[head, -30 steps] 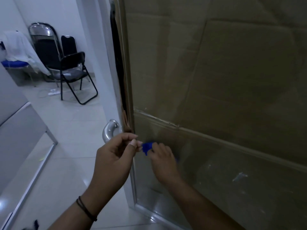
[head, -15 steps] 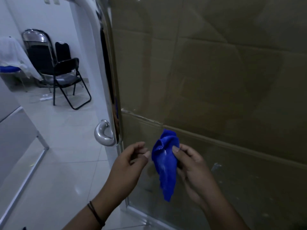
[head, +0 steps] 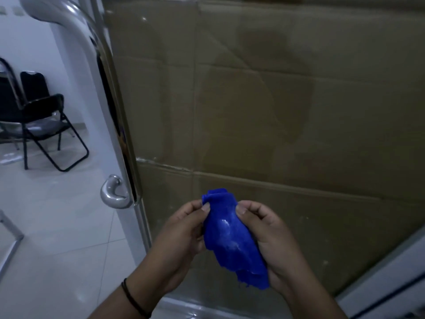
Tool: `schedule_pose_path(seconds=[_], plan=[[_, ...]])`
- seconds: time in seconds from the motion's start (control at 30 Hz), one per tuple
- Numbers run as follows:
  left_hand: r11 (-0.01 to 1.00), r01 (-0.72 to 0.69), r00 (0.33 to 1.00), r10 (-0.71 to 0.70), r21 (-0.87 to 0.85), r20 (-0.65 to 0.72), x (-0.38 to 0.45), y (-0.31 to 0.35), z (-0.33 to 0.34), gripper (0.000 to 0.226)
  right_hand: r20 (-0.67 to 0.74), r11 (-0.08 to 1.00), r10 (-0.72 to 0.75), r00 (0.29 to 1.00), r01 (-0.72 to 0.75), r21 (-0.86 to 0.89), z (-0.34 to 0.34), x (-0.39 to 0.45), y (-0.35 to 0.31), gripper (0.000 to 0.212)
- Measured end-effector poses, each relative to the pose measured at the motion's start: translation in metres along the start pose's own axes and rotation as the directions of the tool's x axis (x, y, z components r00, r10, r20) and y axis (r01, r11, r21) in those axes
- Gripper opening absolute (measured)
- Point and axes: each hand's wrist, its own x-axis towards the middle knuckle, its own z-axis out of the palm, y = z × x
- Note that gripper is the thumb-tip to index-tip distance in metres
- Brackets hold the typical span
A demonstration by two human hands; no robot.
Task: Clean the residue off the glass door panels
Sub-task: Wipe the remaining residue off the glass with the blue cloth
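Head view: both hands pinch a blue cloth point(head: 232, 236) between them, left hand point(head: 181, 236) at its upper edge, right hand point(head: 269, 238) cradling its side, just before the glass door point(head: 253, 111), near the handle point(head: 115, 192).

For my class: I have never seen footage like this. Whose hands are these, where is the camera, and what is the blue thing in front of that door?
There is no machine here. A person wears a wide-angle camera on the head, so the view looks forward and down at their own two hands. The left hand, with a dark band at the wrist, and the right hand both pinch a crumpled blue cloth, held in the air in front of a glass door panel. Brown cardboard shows behind the glass, and pale specks of residue dot its lower part. A curved metal door handle sits at the door's left edge. Black folding chairs stand on the tiled floor beyond.
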Motion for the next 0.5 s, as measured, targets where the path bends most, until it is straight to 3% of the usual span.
schedule_pose_path(seconds=[0.2,0.33,0.5], plan=[[0.999,0.054,0.997,-0.053,-0.01,0.047,-0.013,0.003,-0.011,0.024,-0.044,0.997,-0.024,0.999,0.027,0.076,0.023,-0.02,0.008,0.023],[0.999,0.053,0.998,-0.053,0.015,0.042,-0.024,0.005,-0.026,0.025,-0.139,0.995,-0.082,0.987,0.072,-0.074,0.036,-0.03,0.025,0.007],[0.995,0.08,0.997,-0.081,0.059,0.016,-0.037,0.002,-0.045,0.032,-0.177,0.96,-0.11,0.978,0.058,-0.274,0.05,-0.04,0.046,0.011]])
